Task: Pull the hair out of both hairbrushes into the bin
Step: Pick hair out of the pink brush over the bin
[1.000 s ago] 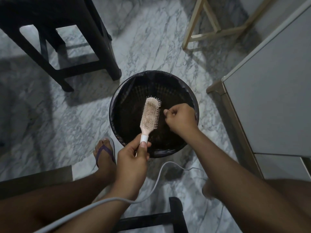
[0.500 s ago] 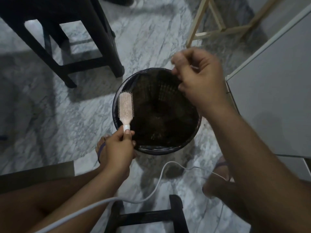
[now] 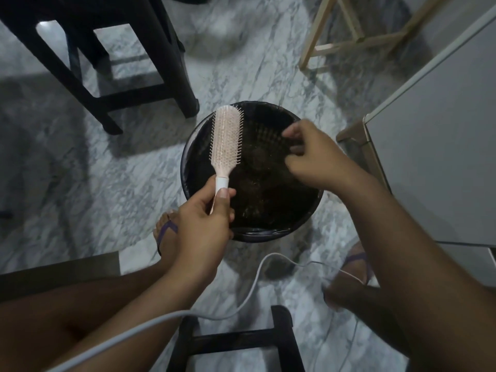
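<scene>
My left hand [image 3: 206,224] grips the white handle of a pink paddle hairbrush [image 3: 227,138]. The brush stands upright, bristles facing me, over the left rim of the round black bin [image 3: 264,235]. Its bristles look nearly free of hair. My right hand [image 3: 314,159] hovers low over the bin's right half with curled, blurred fingers. Any hair between them is lost against the dark bin. A dark clump of hair [image 3: 263,183] lies inside the bin. Only one hairbrush is in view.
The bin stands on a marble floor between my feet in purple sandals [image 3: 166,237]. A black stool [image 3: 107,63] is at the back left, a wooden frame [image 3: 349,44] at the back right, a grey cabinet [image 3: 442,143] at the right. A white cable [image 3: 255,285] crosses near me.
My right hand rose high above the bin, then dropped back low over it. My left hand turned the brush so its bristles face me, and the matted hair seen earlier is gone.
</scene>
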`<state>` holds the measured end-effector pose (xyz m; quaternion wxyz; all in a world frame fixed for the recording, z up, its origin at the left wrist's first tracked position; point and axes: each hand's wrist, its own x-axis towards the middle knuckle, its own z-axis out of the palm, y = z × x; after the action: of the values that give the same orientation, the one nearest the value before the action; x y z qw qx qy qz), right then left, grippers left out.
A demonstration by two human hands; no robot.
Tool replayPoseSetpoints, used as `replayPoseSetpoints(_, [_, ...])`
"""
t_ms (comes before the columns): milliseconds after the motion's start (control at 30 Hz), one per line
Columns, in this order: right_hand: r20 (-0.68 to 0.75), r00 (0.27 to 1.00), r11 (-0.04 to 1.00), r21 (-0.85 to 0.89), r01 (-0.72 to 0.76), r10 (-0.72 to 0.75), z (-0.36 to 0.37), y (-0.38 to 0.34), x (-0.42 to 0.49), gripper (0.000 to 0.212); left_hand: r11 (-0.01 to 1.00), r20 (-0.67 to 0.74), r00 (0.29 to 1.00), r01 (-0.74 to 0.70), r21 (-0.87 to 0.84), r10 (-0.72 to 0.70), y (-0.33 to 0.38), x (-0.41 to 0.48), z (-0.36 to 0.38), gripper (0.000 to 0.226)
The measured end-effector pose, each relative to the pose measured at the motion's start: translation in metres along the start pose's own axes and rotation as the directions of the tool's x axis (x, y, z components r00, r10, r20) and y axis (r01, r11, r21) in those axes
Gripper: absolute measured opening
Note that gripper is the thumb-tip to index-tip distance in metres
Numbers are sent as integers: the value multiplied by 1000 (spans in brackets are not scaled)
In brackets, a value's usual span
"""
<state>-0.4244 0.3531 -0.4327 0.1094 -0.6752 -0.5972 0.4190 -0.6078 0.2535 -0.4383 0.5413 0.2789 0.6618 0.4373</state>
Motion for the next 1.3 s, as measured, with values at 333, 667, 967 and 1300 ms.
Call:
replayPoseSetpoints(333, [61, 993, 925, 373, 71, -101, 13, -16, -4, 16, 994, 193, 978, 66, 83, -80, -8, 2, -3, 40])
replayPoseSetpoints(667, [-371, 848, 737, 433, 518, -378, -33, -56, -18, 11, 976, 202, 955, 206, 69, -216, -10, 5, -5, 20])
replayPoseSetpoints(967, [130, 991, 946, -324, 24, 19, 2, 3, 4, 48, 972, 152, 967, 220, -86, -206, 0, 10, -6, 36])
replayPoseSetpoints(1300, [111, 993, 847, 531, -23, -42, 31, -31, -12, 35, 982, 224, 961, 180, -64, -162, 2, 6, -4, 34])
